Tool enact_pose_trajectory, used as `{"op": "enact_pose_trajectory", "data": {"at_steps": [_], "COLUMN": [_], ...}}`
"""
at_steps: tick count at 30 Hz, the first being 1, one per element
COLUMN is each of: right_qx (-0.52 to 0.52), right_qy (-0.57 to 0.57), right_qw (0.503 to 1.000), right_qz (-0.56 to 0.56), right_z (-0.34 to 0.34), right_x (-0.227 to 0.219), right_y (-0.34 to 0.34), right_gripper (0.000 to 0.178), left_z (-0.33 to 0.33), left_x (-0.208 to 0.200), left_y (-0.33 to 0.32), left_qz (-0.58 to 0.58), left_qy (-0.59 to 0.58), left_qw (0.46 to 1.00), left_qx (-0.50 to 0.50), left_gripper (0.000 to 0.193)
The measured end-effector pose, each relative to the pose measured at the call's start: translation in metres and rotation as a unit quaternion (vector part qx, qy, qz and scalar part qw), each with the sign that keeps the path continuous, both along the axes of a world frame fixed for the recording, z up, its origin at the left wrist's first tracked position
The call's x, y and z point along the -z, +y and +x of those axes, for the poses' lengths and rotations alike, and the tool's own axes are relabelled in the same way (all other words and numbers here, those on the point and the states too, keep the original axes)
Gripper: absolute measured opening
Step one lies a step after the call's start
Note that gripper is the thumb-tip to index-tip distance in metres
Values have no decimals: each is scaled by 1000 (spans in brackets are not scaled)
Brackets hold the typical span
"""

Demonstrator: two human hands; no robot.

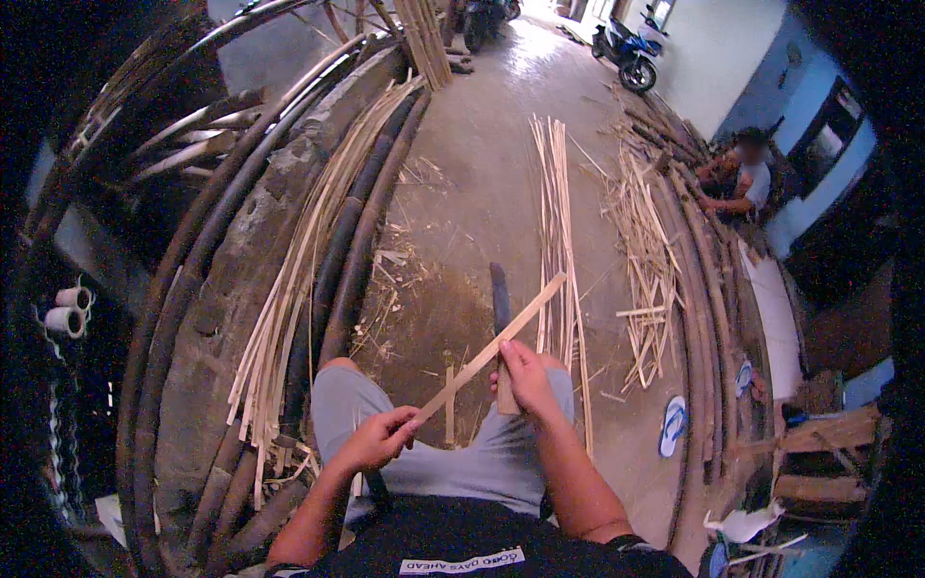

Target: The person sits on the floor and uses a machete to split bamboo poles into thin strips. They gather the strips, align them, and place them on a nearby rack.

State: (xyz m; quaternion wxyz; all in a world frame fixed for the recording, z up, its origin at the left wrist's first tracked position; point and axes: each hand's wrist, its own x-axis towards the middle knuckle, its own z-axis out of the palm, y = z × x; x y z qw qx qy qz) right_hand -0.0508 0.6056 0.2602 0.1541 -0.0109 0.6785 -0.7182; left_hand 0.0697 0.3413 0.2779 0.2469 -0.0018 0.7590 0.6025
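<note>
A flat, pale bamboo strip (pixel 472 367) slants up to the right across my lap. My left hand (pixel 383 438) is closed, pinching its lower end between thumb and fingers. In my right hand (pixel 527 378) is a long knife with a dark blade (pixel 499 294) and a pale wooden handle (pixel 508 397). The blade points away from me and crosses behind the strip. The right thumb lies at the strip where the two cross, and the other right fingers are partly hidden behind the handle.
Long thin strips (pixel 554 222) lie on the floor ahead. More strips (pixel 308 250) rest along dark poles (pixel 364 241) at left; a loose pile (pixel 644 260) lies at right. One flip-flop (pixel 673 427) is near my right knee. Another person (pixel 747 183) sits far right; a motorbike (pixel 631 53) stands behind.
</note>
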Motion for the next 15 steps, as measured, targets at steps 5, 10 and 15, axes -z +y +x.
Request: {"op": "enact_pose_trajectory", "data": {"at_steps": [5,10,15], "right_qx": [5,-44,-98], "right_qy": [-30,-64,8], "right_qw": [999,997,995], "right_qz": [-33,-5,-1], "right_z": [6,14,13], "right_x": [-5,6,23], "right_y": [5,-3,-9], "right_gripper": [34,37,38], "left_z": [14,23,31], "left_x": [22,30,30], "left_y": [-18,-27,-36], "left_qz": [-79,-94,-151], "left_qy": [71,93,80], "left_qw": [994,986,967], "left_qx": [-14,-99,-188], "left_gripper": [30,26,24]}}
